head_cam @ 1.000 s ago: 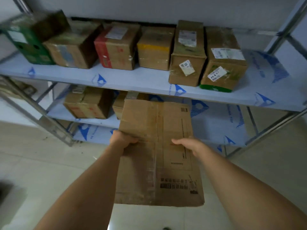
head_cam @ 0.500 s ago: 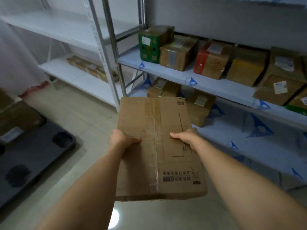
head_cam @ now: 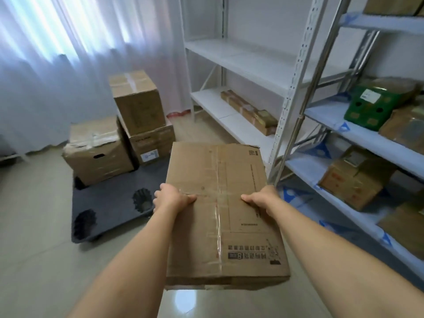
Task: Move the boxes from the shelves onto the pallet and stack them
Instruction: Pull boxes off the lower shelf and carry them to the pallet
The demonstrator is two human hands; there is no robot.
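Observation:
I hold a flat brown cardboard box (head_cam: 220, 203) level in front of me, above the floor. My left hand (head_cam: 171, 197) grips its left edge and my right hand (head_cam: 261, 199) grips its right edge, thumbs on top. A dark pallet (head_cam: 110, 203) lies on the floor ahead to the left. It carries a large taped box (head_cam: 96, 150) at its back left, a second box (head_cam: 151, 143) beside it, and a third box (head_cam: 136, 102) tilted on top. More boxes sit on the shelves at right, among them a green box (head_cam: 371, 106).
A white shelf unit (head_cam: 252, 63) ahead holds one long narrow box (head_cam: 249, 112). The metal shelf rack (head_cam: 358, 131) with blue-marked boards runs along the right. White curtains (head_cam: 68, 53) hang behind the pallet. Tiled floor lies between me and the pallet.
My view has swung left from the shelves toward the pallet while both hands keep the flat box. The pallet and its stacked boxes have come into full view.

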